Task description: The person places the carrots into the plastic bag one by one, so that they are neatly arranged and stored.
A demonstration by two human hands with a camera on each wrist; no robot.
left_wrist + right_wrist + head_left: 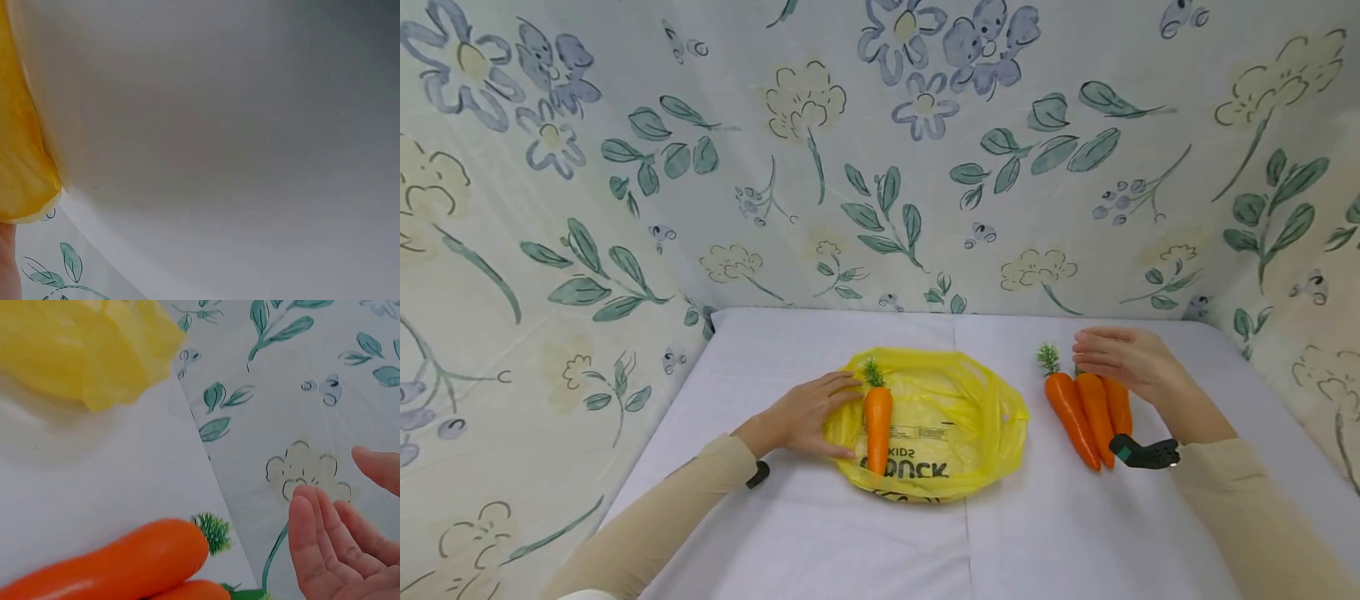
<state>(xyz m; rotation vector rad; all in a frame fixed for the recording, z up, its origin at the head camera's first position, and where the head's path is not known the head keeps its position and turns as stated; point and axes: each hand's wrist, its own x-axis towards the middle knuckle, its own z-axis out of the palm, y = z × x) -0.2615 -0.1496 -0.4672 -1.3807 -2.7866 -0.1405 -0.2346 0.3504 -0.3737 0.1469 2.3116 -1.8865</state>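
Resting flat and relaxed, left hand on the yellow bag's edge beside the carrot lying in it; hovering open, gripping nothing, right hand over three carrots on the table. Probably risking the thin bag sliding or its mouth collapsing under loose pressure. Showing little in the left wrist view, only table and a bag corner.

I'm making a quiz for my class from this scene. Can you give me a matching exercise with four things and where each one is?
Things:
1. left hand
2. right hand
3. single carrot
4. yellow plastic bag

Places:
A. lying on the bag
B. spread on the white table
C. resting on the bag's left edge
D. above the three carrots

Pairs: 1-C, 2-D, 3-A, 4-B
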